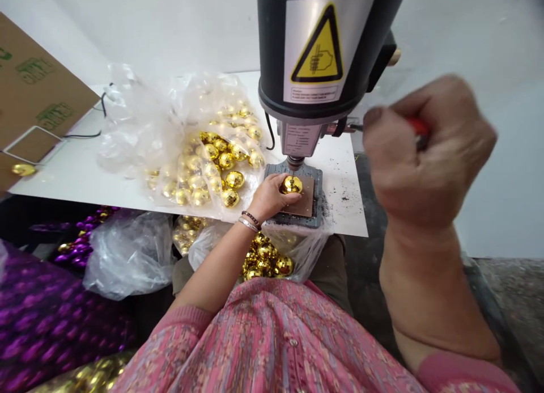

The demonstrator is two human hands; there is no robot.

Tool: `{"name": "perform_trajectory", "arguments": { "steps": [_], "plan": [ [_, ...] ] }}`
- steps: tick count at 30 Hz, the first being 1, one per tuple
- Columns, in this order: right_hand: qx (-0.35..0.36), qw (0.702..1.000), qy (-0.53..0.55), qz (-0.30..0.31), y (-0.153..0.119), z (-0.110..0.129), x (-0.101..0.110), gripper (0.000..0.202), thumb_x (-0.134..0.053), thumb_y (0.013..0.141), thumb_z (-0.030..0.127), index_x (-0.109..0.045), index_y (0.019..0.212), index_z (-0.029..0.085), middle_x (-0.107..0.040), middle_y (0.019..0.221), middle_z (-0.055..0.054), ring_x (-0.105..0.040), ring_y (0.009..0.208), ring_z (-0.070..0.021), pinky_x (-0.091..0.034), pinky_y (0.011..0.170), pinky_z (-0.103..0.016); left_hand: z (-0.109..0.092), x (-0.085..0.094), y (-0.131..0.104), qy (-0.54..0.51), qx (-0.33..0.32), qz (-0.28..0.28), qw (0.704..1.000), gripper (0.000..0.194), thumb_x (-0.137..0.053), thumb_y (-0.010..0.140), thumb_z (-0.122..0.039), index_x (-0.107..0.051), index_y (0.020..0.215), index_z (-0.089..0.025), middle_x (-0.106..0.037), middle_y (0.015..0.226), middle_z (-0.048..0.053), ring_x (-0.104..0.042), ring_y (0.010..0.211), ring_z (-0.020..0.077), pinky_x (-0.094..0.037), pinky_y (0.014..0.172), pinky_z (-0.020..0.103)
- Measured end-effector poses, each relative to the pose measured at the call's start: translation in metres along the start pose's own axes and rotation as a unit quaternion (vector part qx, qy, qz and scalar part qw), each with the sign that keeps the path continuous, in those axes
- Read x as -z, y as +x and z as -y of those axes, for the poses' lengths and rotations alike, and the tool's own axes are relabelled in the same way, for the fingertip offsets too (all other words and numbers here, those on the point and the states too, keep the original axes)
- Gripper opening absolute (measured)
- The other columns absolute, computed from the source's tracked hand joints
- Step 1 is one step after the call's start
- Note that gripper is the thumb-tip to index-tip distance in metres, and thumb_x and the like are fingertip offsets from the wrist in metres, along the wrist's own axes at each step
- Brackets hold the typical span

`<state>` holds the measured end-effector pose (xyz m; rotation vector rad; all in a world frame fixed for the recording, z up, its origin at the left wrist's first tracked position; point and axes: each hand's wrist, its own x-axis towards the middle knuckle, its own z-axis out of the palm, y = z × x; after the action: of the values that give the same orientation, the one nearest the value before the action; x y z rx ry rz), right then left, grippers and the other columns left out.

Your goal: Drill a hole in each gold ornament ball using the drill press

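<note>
Under the black drill press (297, 112) a shiny gold ball (293, 184) rests on a brown pad (306, 200) over the grey metal base (317, 211). My left hand (271, 197) pinches that ball from its left side, with the thumb in front and fingers behind. The drill tip (292, 172) comes down at the top of the ball; whether it has entered cannot be made out. My right hand (425, 149), raised at the right, is wrapped round the red-ended lever (419, 131) of the press.
Left of the press, an open clear bag (140, 126) of gold balls (226, 161) lies on the white table (85, 177). Another bag of gold balls (266, 257) hangs below the front edge. A cardboard box (38, 81) and purple balls (55, 319) are at the left.
</note>
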<state>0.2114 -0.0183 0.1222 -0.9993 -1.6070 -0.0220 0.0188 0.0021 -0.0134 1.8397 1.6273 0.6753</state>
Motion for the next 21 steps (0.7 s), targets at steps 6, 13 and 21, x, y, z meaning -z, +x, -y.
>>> {"name": "perform_trajectory", "arguments": {
  "steps": [6, 13, 21],
  "plan": [
    [0.14, 0.985, -0.091, -0.047, -0.052, -0.019, -0.007, 0.011, -0.058, 0.1, 0.02, -0.054, 0.09, 0.02, -0.053, 0.077, 0.004, -0.044, 0.072, -0.0064, -0.032, 0.069, -0.026, -0.001, -0.002, -0.001, 0.002, 0.0, 0.003, 1.0, 0.049, -0.091, 0.082, -0.02, -0.079, 0.129, -0.016, -0.078, 0.133, 0.012, -0.074, 0.121, 0.0262, -0.057, 0.11, 0.037],
    [0.161, 0.981, -0.037, -0.1, -0.067, -0.044, -0.029, 0.007, -0.054, 0.1, 0.021, -0.057, 0.104, 0.026, -0.059, 0.086, 0.001, -0.057, 0.082, -0.0105, -0.047, 0.078, -0.028, 0.004, -0.005, -0.001, -0.003, -0.005, -0.008, 1.0, 0.052, -0.092, 0.081, -0.023, -0.079, 0.13, -0.019, -0.079, 0.134, 0.011, -0.074, 0.121, 0.0271, -0.059, 0.108, 0.037],
    [0.173, 0.977, 0.003, -0.125, -0.08, -0.06, -0.045, 0.003, -0.052, 0.102, 0.023, -0.054, 0.104, 0.023, -0.058, 0.085, 0.002, -0.062, 0.084, -0.0101, -0.055, 0.085, -0.03, 0.005, -0.004, -0.001, -0.007, -0.02, 0.004, 1.0, 0.046, -0.089, 0.083, -0.023, -0.079, 0.128, -0.017, -0.079, 0.129, 0.011, -0.072, 0.122, 0.0277, -0.057, 0.109, 0.038]
  ]
}}
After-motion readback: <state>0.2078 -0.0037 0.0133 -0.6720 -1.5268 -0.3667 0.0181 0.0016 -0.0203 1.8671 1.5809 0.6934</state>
